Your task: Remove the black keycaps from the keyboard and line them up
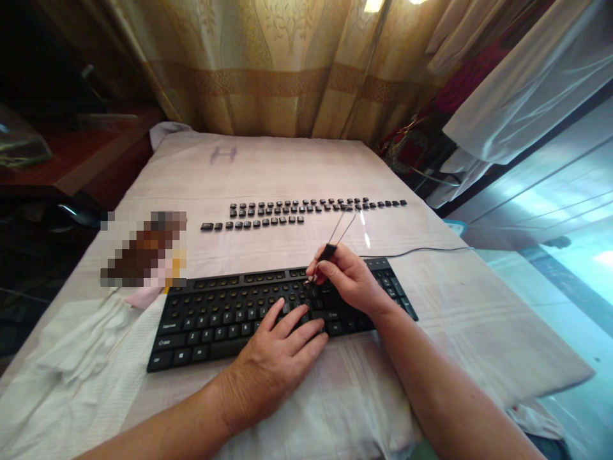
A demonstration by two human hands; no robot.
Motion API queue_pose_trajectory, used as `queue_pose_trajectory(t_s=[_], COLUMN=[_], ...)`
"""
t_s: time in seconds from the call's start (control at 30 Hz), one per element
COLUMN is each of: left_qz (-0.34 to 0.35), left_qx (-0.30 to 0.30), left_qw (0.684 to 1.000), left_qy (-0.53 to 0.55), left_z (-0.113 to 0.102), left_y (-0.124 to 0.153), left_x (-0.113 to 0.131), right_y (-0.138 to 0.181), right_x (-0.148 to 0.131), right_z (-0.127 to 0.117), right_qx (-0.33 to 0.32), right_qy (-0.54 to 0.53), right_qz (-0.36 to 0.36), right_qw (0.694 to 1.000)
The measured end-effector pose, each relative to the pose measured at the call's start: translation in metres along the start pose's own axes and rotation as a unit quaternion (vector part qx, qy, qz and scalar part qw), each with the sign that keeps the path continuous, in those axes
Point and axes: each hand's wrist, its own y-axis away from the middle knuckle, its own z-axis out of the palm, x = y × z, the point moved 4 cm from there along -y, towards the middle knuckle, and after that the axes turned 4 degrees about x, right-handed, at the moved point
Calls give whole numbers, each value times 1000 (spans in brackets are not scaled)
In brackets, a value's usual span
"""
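Note:
A black keyboard (225, 348) lies on the cloth, its upper rows stripped of keycaps and its lower rows still capped. My left hand (287, 348) rests flat on its lower middle with fingers spread. In my right hand (347, 275) is a keycap puller (327, 252) with a black grip; its two wires point away from me. The puller's lower end is down at the upper right part of the keys, partly hidden by my fingers. Beyond the keyboard, loose black keycaps (267, 222) are laid out in rows.
A pale checked cloth (268, 169) covers the table. The keyboard's cable (416, 250) runs off to the right. White fabric (90, 358) and a blurred item (143, 249) lie at the left. Gold curtains (268, 83) hang behind; clothes (531, 89) hang at right.

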Motion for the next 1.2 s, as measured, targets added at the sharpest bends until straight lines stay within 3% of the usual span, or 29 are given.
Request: queue_pose_trajectory(t_s=[0.43,0.6,0.7,0.83,1.2], left_qz=[6,-19,-54,-151,-240], left_qx=[-2,39,79,103,95], left_qw=[1000,999,994,980,955], left_qy=[1,22,59,80,145], left_z=[-1,-14,-30,-42,-37], left_y=[-1,-8,-15,-19,-18], left_x=[0,-1,-10,-33,-49], right_y=[-1,0,1,4,17], right_x=[2,1,-3,-11,-26], right_z=[-1,2,3,6,25], right_qx=[-7,-19,-18,-21,-25], right_qy=[-34,-35,-36,-32,59], right_qz=[24,19,9,-17,-96], right_qw=[999,999,999,999,993])
